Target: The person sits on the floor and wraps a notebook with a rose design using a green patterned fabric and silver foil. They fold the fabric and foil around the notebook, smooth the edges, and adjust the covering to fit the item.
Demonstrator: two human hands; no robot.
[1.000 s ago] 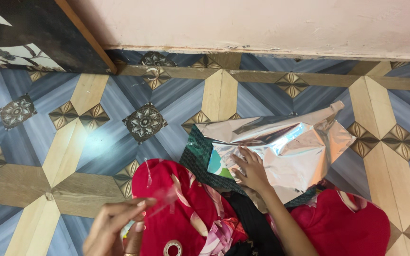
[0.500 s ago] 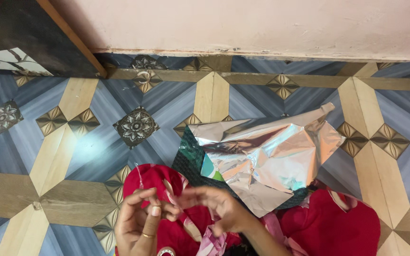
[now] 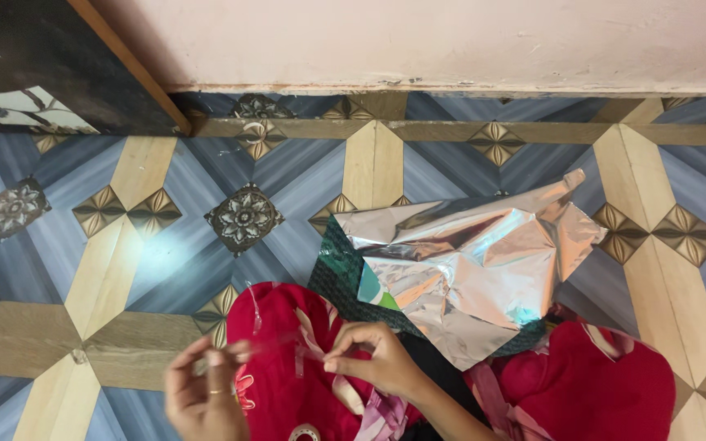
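Far left top: dark cabinet panel with a pale leaf print and a wooden edge strip (image 3: 128,67), standing against the pinkish plaster wall (image 3: 418,41). Below is a patterned vinyl floor in blue, beige and wood-look diamonds (image 3: 116,245), with a dark floral medallion tile motif (image 3: 244,219).

Left hand (image 3: 202,396) sits low at left, blurred, a thin ring on one finger. Its fingertips are pinched closed on one end of a clear strip of sticky tape (image 3: 275,347), which is barely visible as a shiny streak. The right hand (image 3: 373,359) is just right of it, thumb and forefinger pinched on the other end, so the tape runs between the two hands over the red printed fabric on the lap (image 3: 279,384). A short clear sliver also hangs near the fabric's upper left edge. A small ring-shaped tape roll (image 3: 304,433) peeks out at the bottom edge, on the fabric.

Centre right: a crumpled silver foil wrapping sheet (image 3: 484,269) lies on the floor, folded loosely over a flat box-like package with a dark green patterned cover (image 3: 338,273). A pale blue and green corner of the package shows at the foil's left edge. The foil's top right corner sticks up. Neither hand touches the foil. More red fabric lies at bottom right.
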